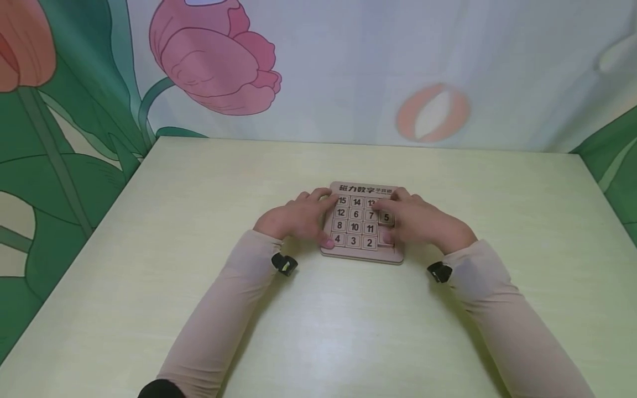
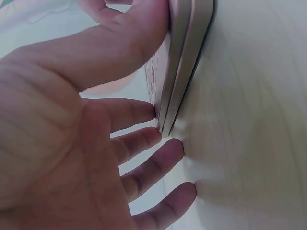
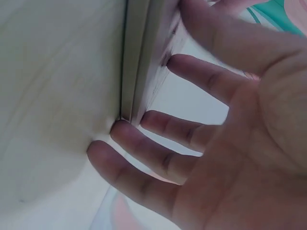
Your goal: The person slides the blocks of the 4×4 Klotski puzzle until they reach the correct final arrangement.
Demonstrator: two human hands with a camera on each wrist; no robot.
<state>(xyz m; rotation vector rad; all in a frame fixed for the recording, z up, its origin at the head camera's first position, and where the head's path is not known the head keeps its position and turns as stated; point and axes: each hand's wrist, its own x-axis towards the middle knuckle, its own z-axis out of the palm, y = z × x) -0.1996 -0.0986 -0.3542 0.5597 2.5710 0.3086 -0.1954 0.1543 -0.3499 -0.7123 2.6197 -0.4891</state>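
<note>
Head view is showing a number puzzle [image 1: 358, 254] lying flat on the pale table [image 1: 328, 331], between the person's two hands. The left hand [image 1: 301, 217] is spreading along the puzzle's left edge, its fingers parted rather than closing, the thumb touching near the close left corner and the index finger resting by the top tile there. The right hand [image 1: 418, 220] is likewise staying open and reaching over the right edge, its index fingertip meeting the 13 and its thumb lying over the lower right tiles. In both wrist views the outer fingertips are touching down on the table beside the puzzle's layered side.

Table surface is stretching well to the left, to the right and toward the person; the far edge is running well beyond the puzzle, before a flowered backdrop [image 1: 338, 72].

Large characters across the puzzle's top are reading 磁力数字, with smaller ones following, partly unclear. The number tiles [image 1: 355, 226] are showing 15, 14, 13; 12, 6, 7, 5; 8, 10, 11; and 4, 3, 2, while the right hand is hiding others.
</note>
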